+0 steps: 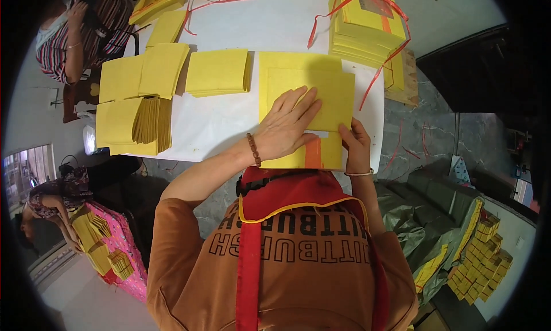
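Observation:
My left hand (291, 121), with a brown bead bracelet at the wrist, lies flat with fingers stretched on a yellow paper sheet (336, 95). At the sheet's lower right corner, my right hand (357, 140) is closed with thumb and bent fingers on the paper's edge. Under this sheet lies more yellow paper (278, 59), with an orange strip (313, 153) and a small pale patch showing near the table's front edge. How many layers lie there is hidden. A stack of folded yellow paper (218, 71) stands just to the left.
Further left on the white table (201, 130) are more folded yellow stacks (120, 121). A tall yellow pile (364, 29) with red ribbon (407, 26) stands at the far right. Two other people are at the left, one beside a pink-covered surface (129, 268). Green sacking (402, 210) and yellow bundles (482, 262) lie at the right.

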A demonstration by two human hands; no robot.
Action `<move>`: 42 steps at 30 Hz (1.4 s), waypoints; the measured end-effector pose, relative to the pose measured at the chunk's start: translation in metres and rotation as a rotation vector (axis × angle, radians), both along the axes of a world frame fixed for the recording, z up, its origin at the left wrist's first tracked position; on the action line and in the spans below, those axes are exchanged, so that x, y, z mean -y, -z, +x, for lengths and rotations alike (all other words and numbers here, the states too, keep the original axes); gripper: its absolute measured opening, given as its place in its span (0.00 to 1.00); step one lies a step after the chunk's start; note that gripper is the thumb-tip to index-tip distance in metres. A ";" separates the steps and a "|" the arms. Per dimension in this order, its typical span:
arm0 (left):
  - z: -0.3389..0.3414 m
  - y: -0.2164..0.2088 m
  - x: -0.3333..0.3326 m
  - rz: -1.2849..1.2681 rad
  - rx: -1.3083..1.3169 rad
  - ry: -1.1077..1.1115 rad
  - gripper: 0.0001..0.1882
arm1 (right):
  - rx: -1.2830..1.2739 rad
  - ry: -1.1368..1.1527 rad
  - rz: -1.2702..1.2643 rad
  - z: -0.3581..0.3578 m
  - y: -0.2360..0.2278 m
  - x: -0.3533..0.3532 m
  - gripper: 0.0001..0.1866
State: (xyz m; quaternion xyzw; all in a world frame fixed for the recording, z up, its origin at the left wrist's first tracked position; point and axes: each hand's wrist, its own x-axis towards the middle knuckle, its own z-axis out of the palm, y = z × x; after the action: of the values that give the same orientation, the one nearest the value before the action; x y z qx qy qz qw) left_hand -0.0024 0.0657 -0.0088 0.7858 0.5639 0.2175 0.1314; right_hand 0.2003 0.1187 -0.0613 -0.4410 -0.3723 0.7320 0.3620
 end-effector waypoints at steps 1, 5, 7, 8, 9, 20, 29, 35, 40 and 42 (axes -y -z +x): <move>0.000 -0.001 -0.001 0.027 -0.005 0.009 0.36 | -0.005 -0.004 0.009 0.002 0.005 0.000 0.16; 0.005 -0.006 0.000 0.119 -0.044 -0.030 0.35 | 0.190 0.082 0.402 0.000 0.002 -0.003 0.09; 0.018 -0.007 0.001 0.195 -0.137 -0.114 0.34 | 0.302 0.103 0.628 -0.003 -0.015 -0.004 0.07; 0.023 -0.007 0.001 0.265 -0.225 -0.184 0.34 | 0.300 0.081 0.615 -0.003 -0.022 -0.006 0.06; 0.023 -0.005 0.001 0.265 -0.230 -0.198 0.34 | 0.299 0.058 0.601 -0.004 -0.028 -0.007 0.07; -0.136 0.000 0.014 0.443 -0.424 -0.434 0.32 | 0.239 -0.058 0.407 -0.002 -0.032 -0.004 0.11; -0.201 0.089 0.004 0.276 -0.569 -0.387 0.31 | 0.245 -0.030 0.400 -0.004 -0.027 -0.001 0.09; -0.197 0.078 0.004 0.275 -0.583 -0.344 0.32 | 0.278 -0.012 0.379 -0.003 -0.021 -0.002 0.09; -0.192 0.101 0.014 -0.106 -0.583 -0.336 0.37 | 0.228 -0.009 0.407 -0.004 -0.010 -0.007 0.08; -0.182 0.100 0.014 -0.417 -0.570 -0.367 0.41 | 0.238 -0.015 0.402 -0.004 -0.012 -0.008 0.08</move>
State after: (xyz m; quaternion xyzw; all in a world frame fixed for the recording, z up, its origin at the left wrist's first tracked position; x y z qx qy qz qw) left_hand -0.1845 0.0519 -0.1084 0.6571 0.7410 -0.1086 0.0854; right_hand 0.1967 0.1266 -0.0496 -0.4406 -0.5540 0.5884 0.3908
